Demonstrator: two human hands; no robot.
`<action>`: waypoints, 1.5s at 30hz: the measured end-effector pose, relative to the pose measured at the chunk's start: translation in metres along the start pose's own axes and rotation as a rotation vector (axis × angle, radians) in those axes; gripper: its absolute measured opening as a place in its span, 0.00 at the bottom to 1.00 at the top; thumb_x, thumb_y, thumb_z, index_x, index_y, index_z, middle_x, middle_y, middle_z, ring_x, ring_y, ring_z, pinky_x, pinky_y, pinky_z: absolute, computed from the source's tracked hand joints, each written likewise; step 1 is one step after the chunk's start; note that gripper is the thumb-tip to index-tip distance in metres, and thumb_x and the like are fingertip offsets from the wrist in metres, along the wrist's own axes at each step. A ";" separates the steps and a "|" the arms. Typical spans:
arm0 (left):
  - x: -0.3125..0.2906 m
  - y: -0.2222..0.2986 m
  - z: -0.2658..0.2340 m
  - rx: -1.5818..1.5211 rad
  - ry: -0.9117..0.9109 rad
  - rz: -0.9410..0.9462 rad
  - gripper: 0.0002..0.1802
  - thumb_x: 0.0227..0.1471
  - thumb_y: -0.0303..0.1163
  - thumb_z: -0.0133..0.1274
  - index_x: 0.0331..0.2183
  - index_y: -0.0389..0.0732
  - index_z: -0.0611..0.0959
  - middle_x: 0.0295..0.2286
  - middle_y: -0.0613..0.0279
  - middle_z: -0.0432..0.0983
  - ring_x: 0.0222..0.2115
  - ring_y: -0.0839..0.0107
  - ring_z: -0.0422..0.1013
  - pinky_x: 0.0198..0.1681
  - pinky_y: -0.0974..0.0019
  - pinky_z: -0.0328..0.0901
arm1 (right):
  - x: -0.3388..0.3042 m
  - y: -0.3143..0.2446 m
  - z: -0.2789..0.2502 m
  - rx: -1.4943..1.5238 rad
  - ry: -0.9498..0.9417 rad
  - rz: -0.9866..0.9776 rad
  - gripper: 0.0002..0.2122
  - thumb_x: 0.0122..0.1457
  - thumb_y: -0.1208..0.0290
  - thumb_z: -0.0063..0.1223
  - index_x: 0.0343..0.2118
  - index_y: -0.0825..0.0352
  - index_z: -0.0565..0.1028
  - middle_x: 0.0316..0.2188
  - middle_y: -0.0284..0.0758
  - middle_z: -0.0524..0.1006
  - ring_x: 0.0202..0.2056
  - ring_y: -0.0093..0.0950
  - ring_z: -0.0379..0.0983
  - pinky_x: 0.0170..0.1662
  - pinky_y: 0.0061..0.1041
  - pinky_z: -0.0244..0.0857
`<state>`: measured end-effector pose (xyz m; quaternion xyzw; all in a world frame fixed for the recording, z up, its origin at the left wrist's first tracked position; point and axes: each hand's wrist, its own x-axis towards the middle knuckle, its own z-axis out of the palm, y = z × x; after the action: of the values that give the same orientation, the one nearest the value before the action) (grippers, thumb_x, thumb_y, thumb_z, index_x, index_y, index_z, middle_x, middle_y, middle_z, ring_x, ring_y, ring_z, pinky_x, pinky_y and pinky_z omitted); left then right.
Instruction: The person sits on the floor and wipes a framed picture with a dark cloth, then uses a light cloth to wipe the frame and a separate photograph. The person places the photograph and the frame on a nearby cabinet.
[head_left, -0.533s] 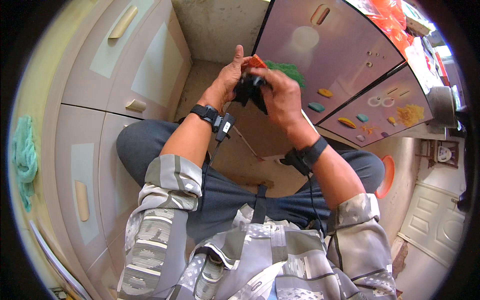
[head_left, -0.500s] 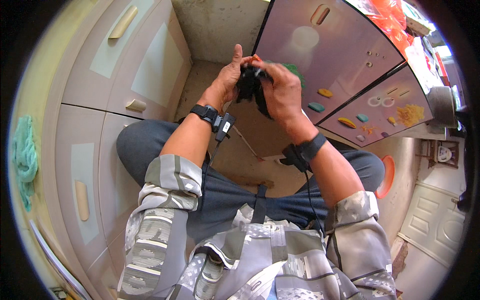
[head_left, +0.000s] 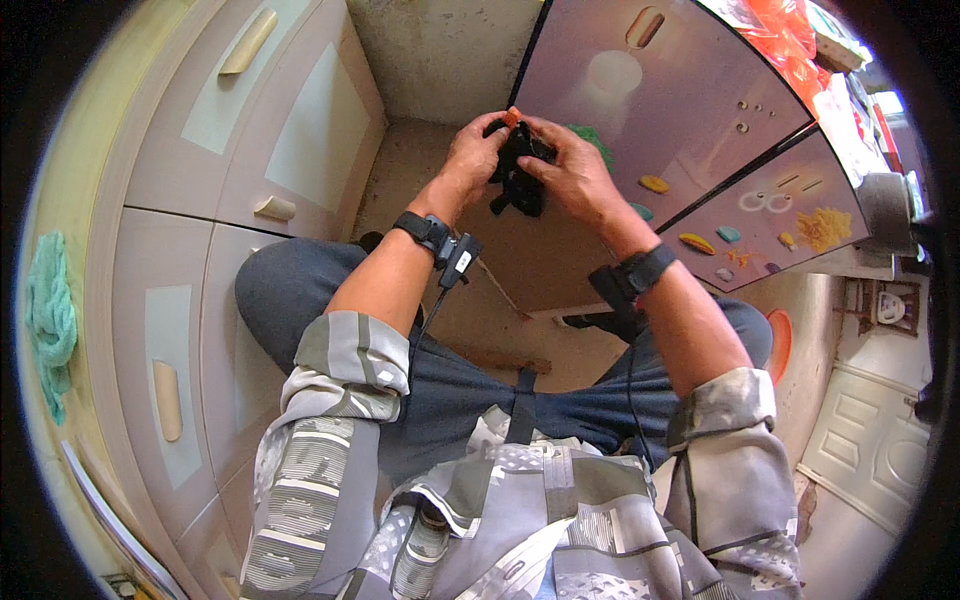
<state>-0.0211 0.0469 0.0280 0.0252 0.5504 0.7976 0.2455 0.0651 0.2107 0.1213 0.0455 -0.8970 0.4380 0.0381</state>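
A: What are the hands doing?

B: A person with knees spread is holding a limp black item (head_left: 520, 190) up in front, above the floor (head_left: 400, 165); its exact kind is staying hard to tell.

A: And the fingers?

B: On the left hand (head_left: 472, 160), they are curling narrowly around the item's upper left edge. On the right hand (head_left: 578, 172), they are pinching its right side, thumb bent inward. A small orange piece (head_left: 513, 117) is showing at the top, between the two hands.

A: What is framing the scene?

B: Black straps are circling both wrists. A pale drawer cabinet (head_left: 150, 170) is lining the left side, with a teal cloth (head_left: 50, 325) hanging beyond it. A glossy purple cabinet (head_left: 610, 125) is standing ahead to the right, a red plastic bag (head_left: 785, 50) lying on top. An orange basin (head_left: 782, 345) is peeking out past the right knee.
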 end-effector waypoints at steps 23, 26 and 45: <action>-0.021 -0.059 0.110 0.211 0.848 0.114 0.19 0.67 0.37 0.57 0.51 0.32 0.83 0.46 0.40 0.81 0.45 0.44 0.78 0.55 0.49 0.71 | -0.103 0.034 -0.066 -0.206 -0.262 0.239 0.47 0.63 0.33 0.57 0.73 0.64 0.58 0.64 0.58 0.71 0.67 0.54 0.67 0.66 0.45 0.63; -0.065 -0.070 0.152 0.399 0.697 0.308 0.20 0.67 0.38 0.54 0.53 0.35 0.82 0.51 0.42 0.76 0.53 0.44 0.71 0.60 0.46 0.66 | -0.101 0.042 -0.067 -0.153 -0.245 0.206 0.46 0.64 0.31 0.52 0.73 0.64 0.59 0.66 0.58 0.70 0.68 0.54 0.66 0.67 0.44 0.62; -0.029 -0.104 0.089 0.802 0.848 0.390 0.33 0.60 0.27 0.61 0.65 0.34 0.73 0.57 0.42 0.70 0.59 0.43 0.65 0.65 0.45 0.59 | -0.103 0.050 -0.072 0.161 -0.232 0.211 0.48 0.66 0.27 0.45 0.73 0.67 0.62 0.68 0.50 0.69 0.70 0.41 0.63 0.71 0.37 0.55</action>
<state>0.0702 0.1404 -0.0225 -0.1036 0.8425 0.4993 -0.1738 0.1634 0.3029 0.1155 0.0041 -0.8573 0.5017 -0.1157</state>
